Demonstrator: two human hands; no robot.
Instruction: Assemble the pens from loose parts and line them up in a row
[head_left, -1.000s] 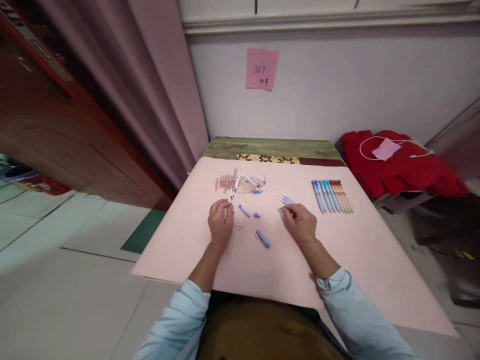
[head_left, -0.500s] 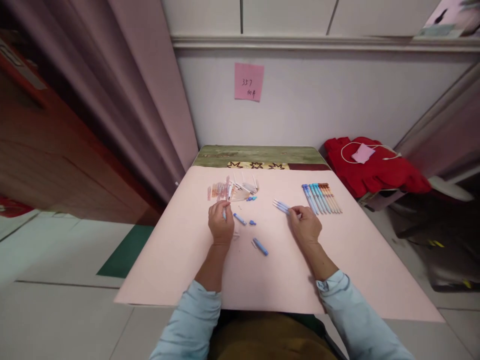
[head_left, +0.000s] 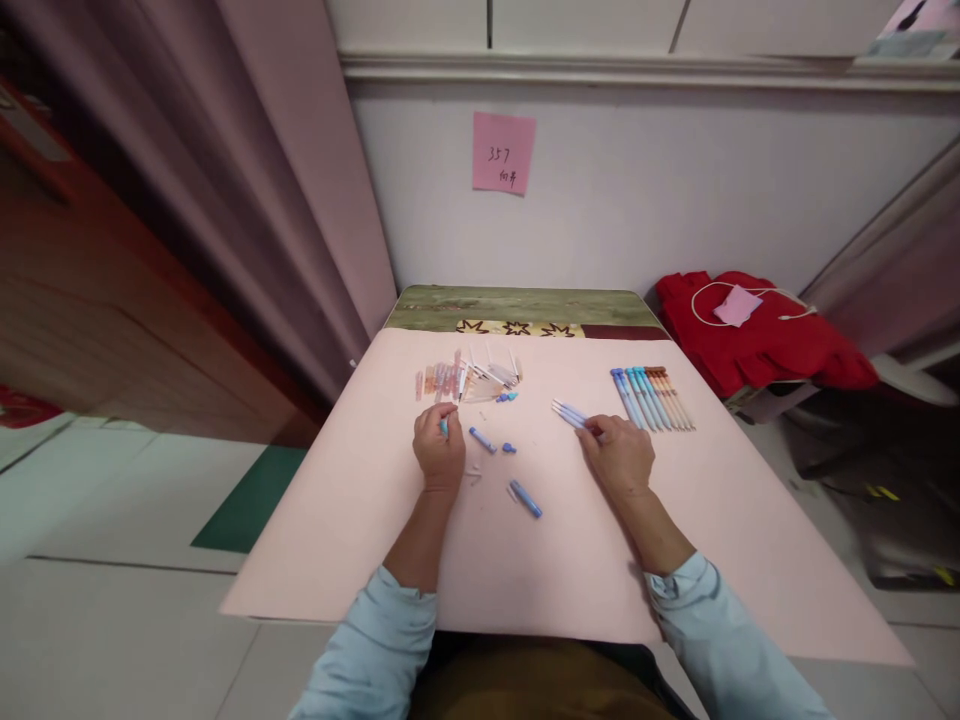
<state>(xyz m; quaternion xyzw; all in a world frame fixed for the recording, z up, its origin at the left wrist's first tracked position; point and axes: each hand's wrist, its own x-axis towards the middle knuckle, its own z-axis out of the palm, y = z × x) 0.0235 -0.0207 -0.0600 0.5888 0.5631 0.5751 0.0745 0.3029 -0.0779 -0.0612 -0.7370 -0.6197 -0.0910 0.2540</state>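
My left hand (head_left: 439, 450) rests on the pink sheet (head_left: 525, 560) with its fingers curled round a small blue pen part (head_left: 445, 427). My right hand (head_left: 619, 452) lies further right, fingers closed on the ends of a few thin blue-white pen pieces (head_left: 568, 412) that point up and left. Between my hands lie a blue pen barrel (head_left: 482, 439), a tiny blue cap (head_left: 508, 447) and another blue barrel (head_left: 526, 498). A heap of loose pen parts (head_left: 469, 380) sits just beyond my left hand.
A row of several blue and orange pens (head_left: 652, 397) lies at the right of the sheet. Behind it shows a green table edge (head_left: 517, 305). A red cloth (head_left: 757, 335) with a white cable lies to the right. A pink note (head_left: 503, 152) hangs on the wall.
The camera has tilted up slightly, then steadied. My left hand has closed round the small blue part. My right hand stays on the thin pen pieces.
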